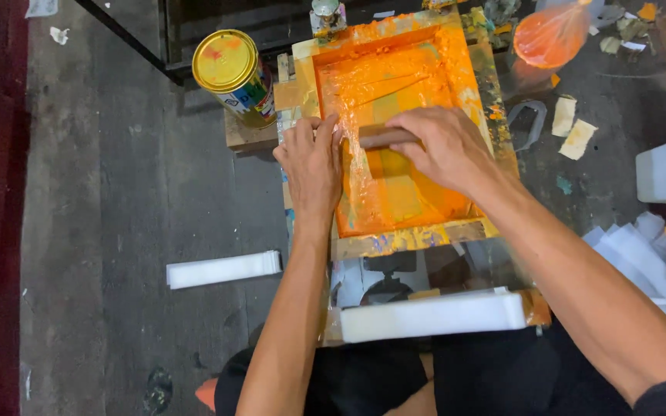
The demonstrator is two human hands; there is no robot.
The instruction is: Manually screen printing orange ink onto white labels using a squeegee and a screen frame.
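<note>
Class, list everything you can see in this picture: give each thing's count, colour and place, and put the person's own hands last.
Printing screen frame: one, wooden, orange ink inside, centre.
Squeegee: one, brown wooden handle, across the screen, under both hands.
Tin can: one, gold lid, left of frame.
Plastic bag: one, orange, top right.
White stack: one, below frame.
White strip bundle: one, floor, left.
Left hand: on squeegee's left end.
Right hand: gripping the squeegee.

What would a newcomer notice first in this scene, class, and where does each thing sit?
The wooden screen frame flooded with bright orange ink sits at centre. Both hands grip a squeegee across it, the left hand at its left end, the right hand over its middle. A gold-lidded can stands at the frame's upper left.
</note>
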